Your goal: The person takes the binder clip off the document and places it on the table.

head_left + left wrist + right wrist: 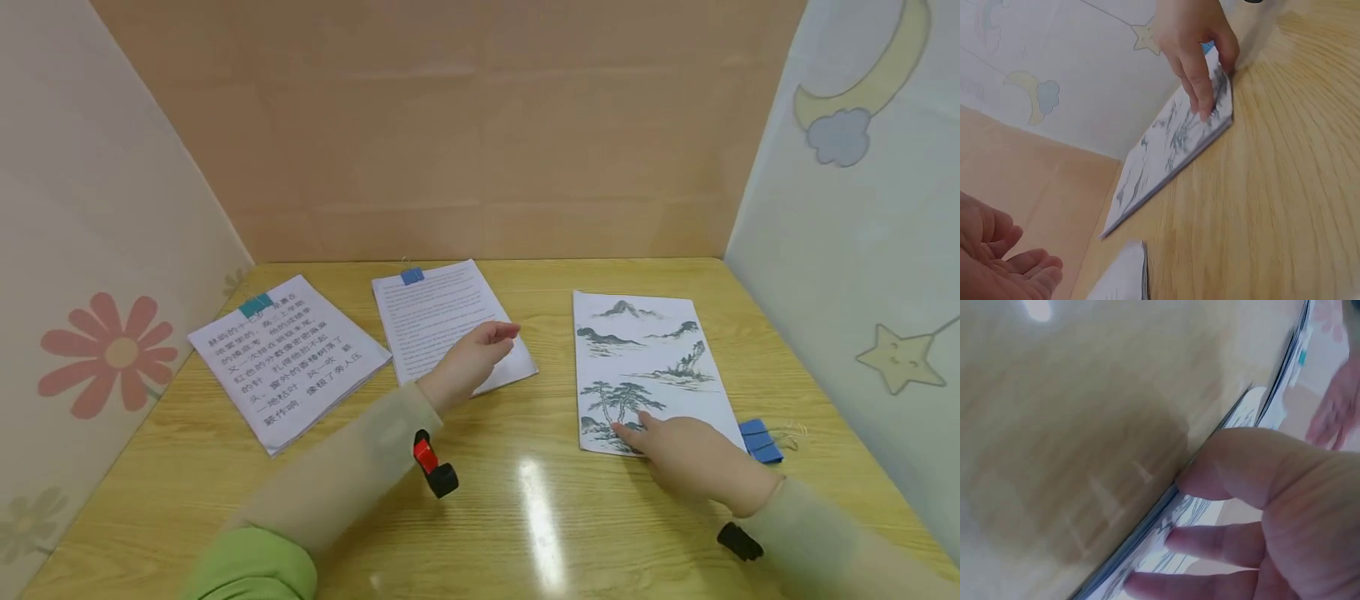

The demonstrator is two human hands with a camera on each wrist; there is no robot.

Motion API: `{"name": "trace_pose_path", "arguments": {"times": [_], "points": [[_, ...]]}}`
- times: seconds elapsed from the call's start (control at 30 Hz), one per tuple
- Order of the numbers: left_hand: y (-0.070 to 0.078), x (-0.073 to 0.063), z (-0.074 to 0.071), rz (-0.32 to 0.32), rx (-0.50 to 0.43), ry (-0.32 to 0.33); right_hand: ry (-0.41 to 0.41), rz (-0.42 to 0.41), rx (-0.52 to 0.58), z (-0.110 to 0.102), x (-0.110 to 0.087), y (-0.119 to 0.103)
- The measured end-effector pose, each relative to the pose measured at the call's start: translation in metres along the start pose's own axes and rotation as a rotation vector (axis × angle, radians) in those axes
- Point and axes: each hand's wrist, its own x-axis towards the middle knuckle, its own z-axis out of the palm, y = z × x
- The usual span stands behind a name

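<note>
A stack of paper with ink landscape drawings (637, 350) lies at the right of the table. My right hand (693, 458) is at its near edge. In the right wrist view the fingers (1216, 544) lie fairly straight over the top sheet, and the thumb meets the stack's side edge. A blue binder clip (761, 442) sits against the stack's right side; whether it bites the paper I cannot tell. My left hand (472, 362) is held over a printed stack of paper (431, 321), fingers loosely bent, with nothing in it.
Another blue binder clip (412, 276) is on the printed stack's top edge. Farther left lies a stack with large Chinese characters (292, 367) under a teal clip (257, 306). Walls stand at the back and both sides of the wooden table (487, 517).
</note>
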Motion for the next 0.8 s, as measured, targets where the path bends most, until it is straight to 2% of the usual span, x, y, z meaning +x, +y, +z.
{"name": "trace_pose_path", "arguments": {"times": [0.13,0.3,0.47,0.63,0.73,0.8], "points": [[-0.012,-0.017,-0.023,-0.024,0.075,0.009,0.022,0.000,-0.001,-0.002,0.003,0.018],[-0.022,-0.030,-0.047,-0.044,0.063,0.049,0.025,0.012,0.007,-0.001,0.008,0.039],[-0.024,-0.038,-0.064,-0.079,0.065,0.086,0.017,0.029,0.017,-0.001,0.013,0.058],[-0.025,-0.036,-0.080,-0.100,0.089,0.096,0.005,0.053,0.040,-0.002,0.015,0.074],[-0.025,-0.031,-0.091,-0.137,0.089,0.115,-0.006,0.067,0.049,-0.003,0.016,0.081],[-0.024,-0.026,-0.098,-0.159,0.121,0.141,-0.014,0.075,0.057,-0.003,0.016,0.085]]}}
